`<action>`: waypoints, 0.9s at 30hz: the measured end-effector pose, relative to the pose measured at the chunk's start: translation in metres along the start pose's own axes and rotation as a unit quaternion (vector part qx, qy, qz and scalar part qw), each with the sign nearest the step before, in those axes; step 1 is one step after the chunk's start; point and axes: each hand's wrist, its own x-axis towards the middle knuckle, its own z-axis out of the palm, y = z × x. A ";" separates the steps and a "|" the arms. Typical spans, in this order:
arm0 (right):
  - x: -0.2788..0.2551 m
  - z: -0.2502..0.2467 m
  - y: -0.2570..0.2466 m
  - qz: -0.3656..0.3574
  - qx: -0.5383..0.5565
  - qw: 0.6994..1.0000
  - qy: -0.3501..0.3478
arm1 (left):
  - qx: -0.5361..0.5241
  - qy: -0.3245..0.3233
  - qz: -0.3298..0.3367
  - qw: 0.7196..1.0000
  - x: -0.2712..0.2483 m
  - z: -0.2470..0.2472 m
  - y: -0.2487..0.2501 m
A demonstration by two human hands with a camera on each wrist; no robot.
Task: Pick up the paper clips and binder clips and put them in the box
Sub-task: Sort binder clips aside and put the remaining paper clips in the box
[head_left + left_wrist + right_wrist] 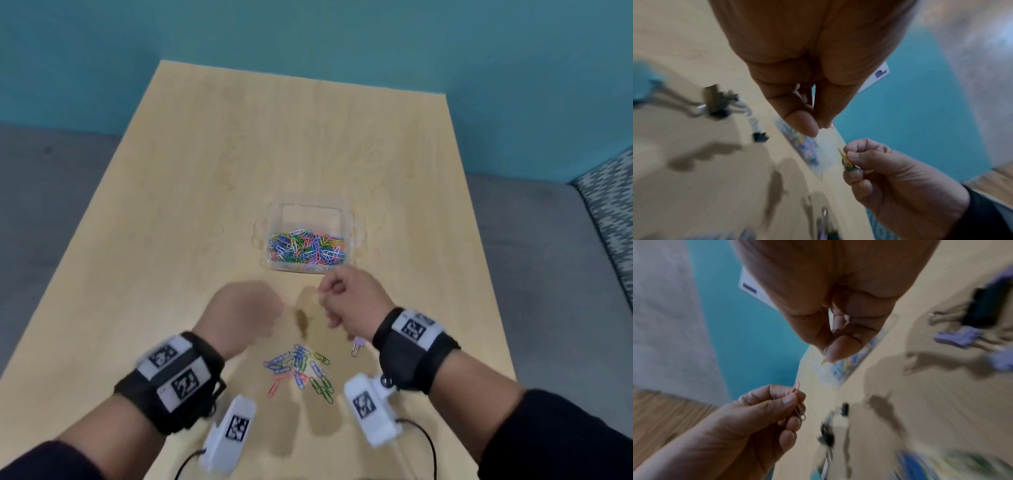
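- Both hands hover short of the clear box (346,219): left hand (245,310) pinches pink paper clips (797,400), right hand (349,298) pinches yellow and green clips (846,160).
- Best carry them over the rim before letting go.
- More loose clips (301,368) wait on the table (205,171).

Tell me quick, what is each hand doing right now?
Left hand: pinching a pink paper clip between thumb and fingers.
Right hand: pinching a yellow paper clip and a green paper clip.
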 end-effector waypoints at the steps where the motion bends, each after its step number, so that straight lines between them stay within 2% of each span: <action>1: 0.011 -0.006 -0.008 -0.013 0.017 1.000 0.019 | 0.001 0.019 0.013 1.000 0.010 -0.004 0.010; 5: 0.054 -0.022 -0.033 -0.017 0.017 0.994 0.106 | 0.025 0.078 0.071 0.994 0.053 -0.006 0.051; 8: 0.071 -0.024 -0.041 0.000 0.017 0.994 0.103 | 0.046 0.063 0.083 0.994 0.069 0.000 0.062; 10: 0.072 -0.028 -0.038 -0.015 -0.062 0.993 0.099 | 0.074 0.069 0.097 0.990 0.071 -0.003 0.057; 13: 0.049 -0.036 -0.022 -0.079 -0.234 0.961 0.128 | 0.161 0.101 0.126 0.974 0.053 -0.013 0.035; 15: 0.025 -0.029 -0.002 -0.094 -0.277 0.952 0.089 | 0.239 0.082 0.131 0.959 0.031 -0.013 0.008; 18: -0.012 0.002 0.037 -0.079 -0.368 0.924 -0.072 | 0.340 -0.035 0.109 0.933 -0.001 0.005 -0.036; 19: -0.021 0.013 0.050 -0.085 -0.391 0.911 -0.103 | 0.361 -0.067 0.095 0.925 -0.009 0.013 -0.048; 21: -0.036 0.031 0.065 -0.107 -0.430 0.890 -0.109 | 0.396 -0.082 0.100 0.909 -0.022 0.028 -0.067; 23: -0.048 0.046 0.075 -0.141 -0.466 0.868 -0.096 | 0.420 -0.061 0.127 0.897 -0.033 0.040 -0.075; 27: -0.062 0.057 0.086 -0.187 -0.483 0.852 -0.074 | 0.417 -0.022 0.187 0.889 -0.046 0.049 -0.086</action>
